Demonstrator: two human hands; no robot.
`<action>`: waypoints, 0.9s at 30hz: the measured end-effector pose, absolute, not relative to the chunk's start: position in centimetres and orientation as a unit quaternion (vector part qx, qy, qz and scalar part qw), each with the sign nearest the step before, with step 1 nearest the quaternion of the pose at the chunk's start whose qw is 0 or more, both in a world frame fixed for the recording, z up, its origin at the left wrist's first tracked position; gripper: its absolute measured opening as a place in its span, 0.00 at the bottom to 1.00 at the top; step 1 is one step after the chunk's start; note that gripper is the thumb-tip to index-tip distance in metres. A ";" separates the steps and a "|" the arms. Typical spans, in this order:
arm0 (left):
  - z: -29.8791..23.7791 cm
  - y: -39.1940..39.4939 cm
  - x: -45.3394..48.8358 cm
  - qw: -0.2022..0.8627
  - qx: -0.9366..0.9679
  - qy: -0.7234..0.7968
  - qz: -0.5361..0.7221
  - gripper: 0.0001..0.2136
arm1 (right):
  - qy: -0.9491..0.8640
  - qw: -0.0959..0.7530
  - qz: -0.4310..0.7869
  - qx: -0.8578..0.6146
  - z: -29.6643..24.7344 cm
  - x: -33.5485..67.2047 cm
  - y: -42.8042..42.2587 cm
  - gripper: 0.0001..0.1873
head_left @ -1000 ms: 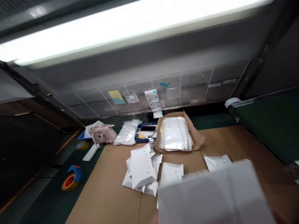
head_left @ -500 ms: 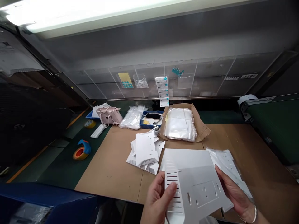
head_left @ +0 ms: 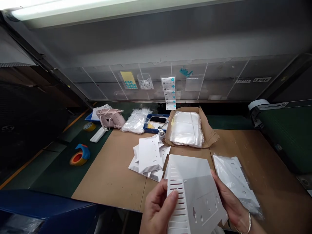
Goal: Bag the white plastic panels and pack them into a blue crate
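Observation:
A white slotted plastic cover (head_left: 198,191) with keyhole openings is held up in front of me, tilted, above the table's near edge. My left hand (head_left: 159,208) grips its slotted side, thumb on the face and fingers behind. At the opposite edge, my right hand (head_left: 229,201) is closed on the cover, its fingertips partly hidden behind it; a bracelet circles that wrist. Right of that hand lies a similar cover in a clear plastic bag (head_left: 237,182). Beyond my left hand, several white covers (head_left: 149,154) are stacked loosely on the brown cardboard surface.
Behind the stack stand an open carton of clear bags (head_left: 186,128), a blue tray (head_left: 152,129) with a phone, and more plastic bags (head_left: 136,121). A pink handbag (head_left: 112,118) and a tape dispenser (head_left: 80,156) lie left. A green conveyor (head_left: 287,130) borders the right.
The cover and both hands have shifted slightly left in view, and the cover is turned a little more. My right hand has drawn away from the bagged cover, showing more of it.

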State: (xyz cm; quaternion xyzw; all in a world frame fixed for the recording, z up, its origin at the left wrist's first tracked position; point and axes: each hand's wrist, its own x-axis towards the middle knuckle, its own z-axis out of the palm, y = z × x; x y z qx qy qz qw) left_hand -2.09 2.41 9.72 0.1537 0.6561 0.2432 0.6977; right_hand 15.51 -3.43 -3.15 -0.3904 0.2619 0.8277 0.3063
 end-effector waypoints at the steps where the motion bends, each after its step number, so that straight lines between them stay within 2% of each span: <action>1: 9.3 2.6 -2.2 0.704 0.160 0.648 0.242 0.12 | 0.282 0.299 0.832 -0.372 -3.2 15.4 -3.6 0.26; 4: 8.9 3.1 -2.8 0.674 0.224 0.663 0.238 0.11 | 0.298 0.290 0.834 -0.363 -3.2 15.7 -4.0 0.27; 6: 8.9 3.6 -2.7 0.556 0.330 0.712 0.275 0.16 | 0.258 0.305 0.811 -0.428 -3.0 16.2 -4.0 0.26; 8: 8.6 4.4 -2.2 0.458 0.478 0.693 0.286 0.23 | 0.187 0.325 0.780 -0.501 -2.7 16.5 -3.7 0.24; 12: 5.5 6.4 -4.9 0.512 0.693 0.495 0.111 0.23 | 0.079 0.357 0.763 -0.533 -2.3 16.8 -3.1 0.20; 14: 2.7 7.0 -9.4 0.450 0.702 0.548 0.065 0.22 | 0.076 0.361 0.754 -0.544 -2.5 17.3 -3.2 0.19; 17: -1.0 6.6 -16.0 0.298 0.628 0.715 0.070 0.18 | 0.136 0.369 0.744 -0.540 -3.2 18.2 -3.6 0.22; 19: -1.9 5.5 -17.2 0.335 0.545 0.763 0.088 0.21 | 0.165 0.385 0.743 -0.522 -3.6 18.3 -3.6 0.25; 22: -0.4 3.6 -13.5 0.558 0.359 0.725 0.184 0.25 | 0.129 0.400 0.731 -0.538 -4.1 17.6 -2.8 0.25; 24: 1.4 3.1 -10.0 0.666 0.239 0.672 0.217 0.25 | 0.081 0.390 0.730 -0.556 -4.1 17.0 -1.9 0.24; 27: 3.0 4.0 -7.3 0.707 0.162 0.657 0.206 0.23 | 0.006 0.366 0.742 -0.562 -3.9 16.5 -0.6 0.24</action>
